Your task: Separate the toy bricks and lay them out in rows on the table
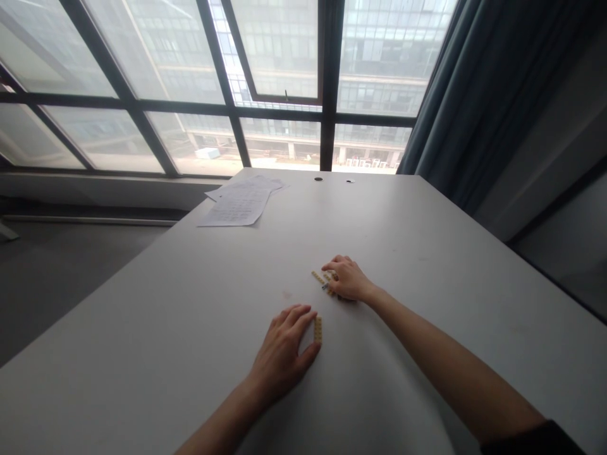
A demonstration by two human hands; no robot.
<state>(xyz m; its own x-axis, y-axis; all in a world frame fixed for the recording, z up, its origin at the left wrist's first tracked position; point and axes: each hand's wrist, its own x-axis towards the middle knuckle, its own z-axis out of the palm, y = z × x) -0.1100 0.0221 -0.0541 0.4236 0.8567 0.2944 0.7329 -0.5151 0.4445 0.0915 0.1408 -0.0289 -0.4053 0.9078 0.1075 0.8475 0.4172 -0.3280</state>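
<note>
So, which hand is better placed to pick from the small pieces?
Right hand, likely: it is at the small pieces, whereas the left hand is nearer the body, at the tan block.

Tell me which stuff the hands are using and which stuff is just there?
In use:
- tan studded toy-brick plate, at the left grip
- small loose toy-brick pieces, partly under the right grip

Just there:
- printed sheets, toward the table's far left
- blue curtain, hanging at the right
</note>
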